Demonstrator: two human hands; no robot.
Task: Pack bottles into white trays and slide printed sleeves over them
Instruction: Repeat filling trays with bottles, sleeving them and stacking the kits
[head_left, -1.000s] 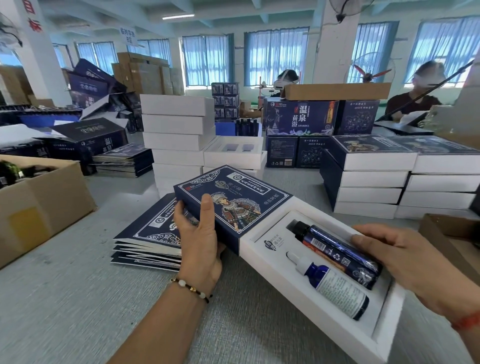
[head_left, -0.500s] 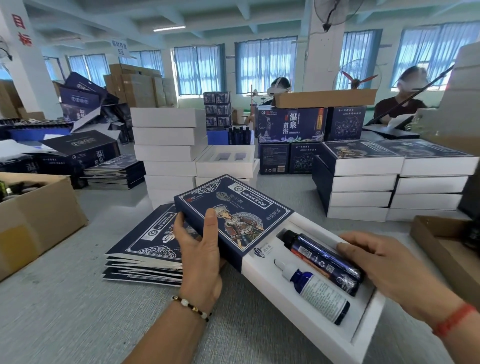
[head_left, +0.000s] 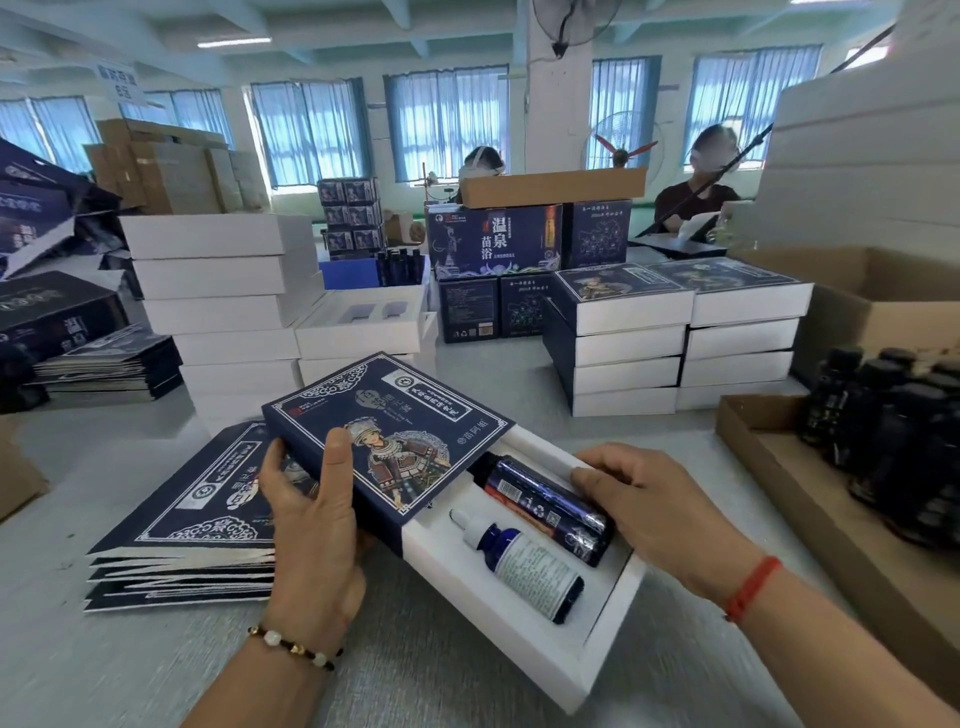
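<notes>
A white tray (head_left: 524, 647) lies slanted in front of me, holding a dark blue spray bottle (head_left: 545, 506) and a smaller dropper bottle (head_left: 524, 564) with a white label. A navy printed sleeve (head_left: 395, 431) covers the tray's far half. My left hand (head_left: 317, 514) grips the sleeve's left edge, thumb on top. My right hand (head_left: 649, 509) holds the tray's right side, fingers curled over its rim by the spray bottle.
A pile of flat navy sleeves (head_left: 192, 525) lies under my left hand. Stacks of white trays (head_left: 218, 301) and sleeved boxes (head_left: 623, 338) stand behind. A cardboard box of dark bottles (head_left: 893, 436) sits at the right. Two people work across the table.
The sleeve has slid further along the tray, covering more of it and hiding the tray's printed logo. My right hand has curled closer around the tray's side.
</notes>
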